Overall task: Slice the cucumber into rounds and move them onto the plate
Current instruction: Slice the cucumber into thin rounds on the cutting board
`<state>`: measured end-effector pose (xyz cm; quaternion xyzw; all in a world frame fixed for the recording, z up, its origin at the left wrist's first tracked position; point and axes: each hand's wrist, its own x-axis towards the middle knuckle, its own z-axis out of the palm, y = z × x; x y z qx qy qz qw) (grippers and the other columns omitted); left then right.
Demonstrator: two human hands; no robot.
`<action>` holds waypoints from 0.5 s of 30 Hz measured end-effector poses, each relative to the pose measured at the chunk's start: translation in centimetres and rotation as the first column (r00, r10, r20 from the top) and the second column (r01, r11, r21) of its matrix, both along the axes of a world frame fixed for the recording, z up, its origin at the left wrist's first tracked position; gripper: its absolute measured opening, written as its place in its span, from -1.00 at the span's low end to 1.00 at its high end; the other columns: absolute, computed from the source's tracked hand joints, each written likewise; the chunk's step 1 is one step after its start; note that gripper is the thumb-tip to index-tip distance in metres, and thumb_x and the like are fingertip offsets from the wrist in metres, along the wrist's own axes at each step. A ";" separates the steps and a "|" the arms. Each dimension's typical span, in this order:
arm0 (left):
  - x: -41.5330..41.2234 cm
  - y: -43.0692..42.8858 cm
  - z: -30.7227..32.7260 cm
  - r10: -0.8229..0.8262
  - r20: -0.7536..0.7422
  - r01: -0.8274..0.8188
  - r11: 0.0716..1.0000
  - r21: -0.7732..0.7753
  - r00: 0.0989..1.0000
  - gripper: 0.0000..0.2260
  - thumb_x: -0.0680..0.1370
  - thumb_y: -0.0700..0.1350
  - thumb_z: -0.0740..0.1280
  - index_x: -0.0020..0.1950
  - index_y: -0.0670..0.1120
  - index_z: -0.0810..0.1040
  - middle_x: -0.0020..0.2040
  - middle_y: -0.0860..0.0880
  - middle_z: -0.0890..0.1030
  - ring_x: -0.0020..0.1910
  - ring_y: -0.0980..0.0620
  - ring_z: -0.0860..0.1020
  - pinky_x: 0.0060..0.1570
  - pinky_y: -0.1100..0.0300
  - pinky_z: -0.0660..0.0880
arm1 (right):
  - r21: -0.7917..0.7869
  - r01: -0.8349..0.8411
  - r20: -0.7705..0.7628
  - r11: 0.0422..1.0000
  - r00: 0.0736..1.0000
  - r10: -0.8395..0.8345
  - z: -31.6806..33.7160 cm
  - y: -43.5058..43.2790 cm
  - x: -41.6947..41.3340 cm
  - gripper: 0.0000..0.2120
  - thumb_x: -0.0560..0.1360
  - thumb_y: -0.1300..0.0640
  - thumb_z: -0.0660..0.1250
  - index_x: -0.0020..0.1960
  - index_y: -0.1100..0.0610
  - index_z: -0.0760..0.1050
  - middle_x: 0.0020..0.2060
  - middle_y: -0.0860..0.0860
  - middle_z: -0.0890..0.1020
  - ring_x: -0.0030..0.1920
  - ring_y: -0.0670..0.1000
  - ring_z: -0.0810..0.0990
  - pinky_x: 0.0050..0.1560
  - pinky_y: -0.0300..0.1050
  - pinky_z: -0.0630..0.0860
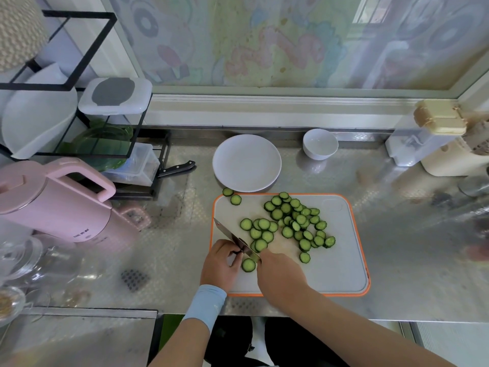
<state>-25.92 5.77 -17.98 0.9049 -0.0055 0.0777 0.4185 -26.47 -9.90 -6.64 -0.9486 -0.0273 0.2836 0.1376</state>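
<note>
A grey cutting board with an orange rim [333, 263] lies on the steel counter. Several cucumber rounds [293, 221] are scattered over it, and two more [231, 196] sit at its far left corner. My left hand [221, 264] has its fingers curled and pinches a small dark cucumber end piece [238, 252] at the board's left edge. My right hand [280, 274] grips the handle of a knife. The knife's blade [232, 238] slants up-left, right beside the left fingertips. One round [248, 265] lies between the hands. A white plate [246, 163] holding nothing stands just behind the board.
A white bowl [320, 143] stands right of the plate. A pink kettle [53, 205] and a black rack [79, 102] fill the left side, with a black-handled knife [176, 169] by the rack. Glassware [26, 260] sits front left, and cream appliances [449, 160] far right.
</note>
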 end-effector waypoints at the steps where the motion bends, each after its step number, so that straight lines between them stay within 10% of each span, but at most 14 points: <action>1: 0.0 0.0 0.0 0.008 0.000 -0.008 1.000 -0.002 1.000 -0.87 0.44 -0.04 0.34 -0.15 -0.09 0.60 -0.12 0.07 0.57 -0.19 0.11 0.57 -0.20 0.14 0.57 | -0.002 -0.001 -0.001 1.000 1.000 0.001 0.0 0.0 0.1 -0.97 0.61 0.17 0.14 0.02 0.10 0.35 -0.13 0.08 0.56 -0.23 0.10 0.44 -0.28 -0.09 0.36; 15: 0.5 -0.3 0.5 0.016 -0.016 -0.016 0.999 -0.044 1.000 -0.82 0.34 -0.26 0.54 -0.18 -0.10 0.59 -0.13 0.07 0.55 -0.19 0.18 0.52 -0.13 0.37 0.49 | 0.038 0.065 0.034 0.997 0.997 -0.066 -0.6 -0.9 0.9 -0.91 0.62 0.11 0.12 -0.07 0.06 0.30 -0.27 0.00 0.46 -0.27 0.07 0.45 -0.45 -0.16 0.25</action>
